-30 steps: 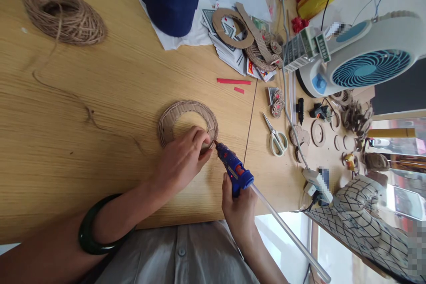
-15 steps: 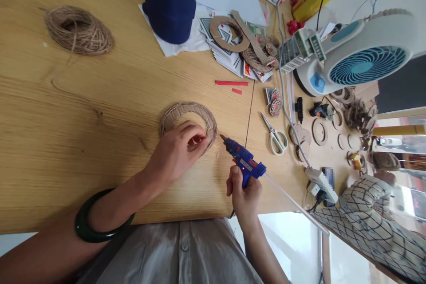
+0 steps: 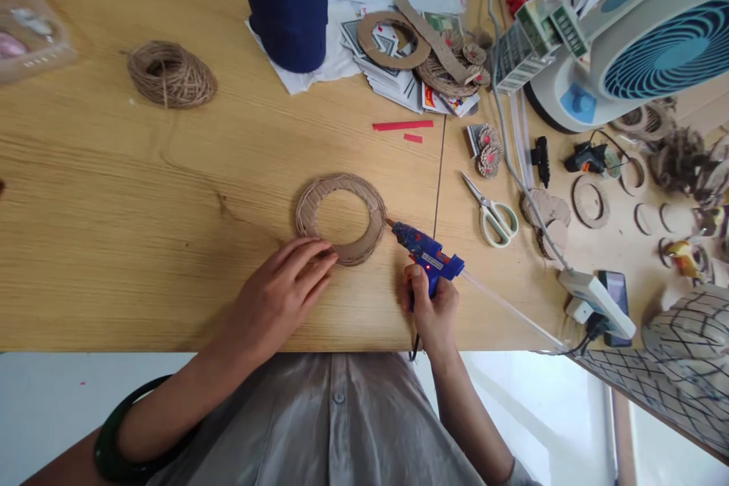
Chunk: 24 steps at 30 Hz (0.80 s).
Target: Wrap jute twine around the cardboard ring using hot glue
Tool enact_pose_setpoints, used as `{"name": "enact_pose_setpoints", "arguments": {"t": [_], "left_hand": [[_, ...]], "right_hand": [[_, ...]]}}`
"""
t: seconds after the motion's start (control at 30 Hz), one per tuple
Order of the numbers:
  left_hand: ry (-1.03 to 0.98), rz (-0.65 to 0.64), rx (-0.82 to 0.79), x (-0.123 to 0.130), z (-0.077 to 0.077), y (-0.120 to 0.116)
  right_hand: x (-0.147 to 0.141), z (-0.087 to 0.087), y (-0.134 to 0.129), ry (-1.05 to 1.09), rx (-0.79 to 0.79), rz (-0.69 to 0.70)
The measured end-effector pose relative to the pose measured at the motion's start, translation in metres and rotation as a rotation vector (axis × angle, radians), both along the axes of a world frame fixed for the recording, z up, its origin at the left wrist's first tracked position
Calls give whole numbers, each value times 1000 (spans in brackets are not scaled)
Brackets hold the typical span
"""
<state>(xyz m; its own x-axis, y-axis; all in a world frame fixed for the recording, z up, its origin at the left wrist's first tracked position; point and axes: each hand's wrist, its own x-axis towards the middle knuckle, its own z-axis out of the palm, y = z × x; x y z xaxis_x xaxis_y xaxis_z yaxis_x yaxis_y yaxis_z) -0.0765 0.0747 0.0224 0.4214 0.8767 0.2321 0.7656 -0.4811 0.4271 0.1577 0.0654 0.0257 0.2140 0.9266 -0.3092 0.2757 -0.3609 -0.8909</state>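
A flat cardboard ring [image 3: 373,231], with twine wound along its outer edge, lies on the wooden table in front of me. Against its lower left rim rest the outstretched fingertips of my left hand [image 3: 279,292]; the thumb is mostly hidden. My right hand [image 3: 433,310] is wrapped around the grip of a blue hot glue gun [image 3: 424,252], whose red light is lit. The gun's nozzle is at the ring's right edge; whether it touches cannot be made out. A clear glue stick sticks out of its back. A strand of twine runs from the twine coil [image 3: 171,76] toward the ring.
Scissors [image 3: 490,213], red paper strips [image 3: 402,125] and small cardboard flowers [image 3: 488,152] lie to the right. Behind stand a dark blue container [image 3: 285,7] and a fan [image 3: 654,53]. A grey cable [image 3: 504,121] leads to a power strip [image 3: 595,302]. A person's checked sleeve shows at far right.
My left hand has moved from the ring's lower right part to its lower left rim, its fingers straightening. The glue gun stays beside the ring's right edge. The whole view has shifted.
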Motion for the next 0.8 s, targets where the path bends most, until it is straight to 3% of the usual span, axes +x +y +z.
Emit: {"name": "enact_pose_setpoints", "arguments": {"t": [0.27,0.4,0.53,0.73,0.8], "left_hand": [[-124,52,-15,16,-4,-2],[-282,113,-110,10,6,1],[-296,221,-76,6,16,1],[-476,292,-286,5,12,-2],[-459,295,-287,4,11,-3]], "right_hand": [[8,-2,-8,-21,35,-46],[12,-2,-13,-8,40,-60],[13,-3,-14,-11,11,-58],[13,-2,-11,4,3,-39],[13,0,-11,3,-4,-38]]}}
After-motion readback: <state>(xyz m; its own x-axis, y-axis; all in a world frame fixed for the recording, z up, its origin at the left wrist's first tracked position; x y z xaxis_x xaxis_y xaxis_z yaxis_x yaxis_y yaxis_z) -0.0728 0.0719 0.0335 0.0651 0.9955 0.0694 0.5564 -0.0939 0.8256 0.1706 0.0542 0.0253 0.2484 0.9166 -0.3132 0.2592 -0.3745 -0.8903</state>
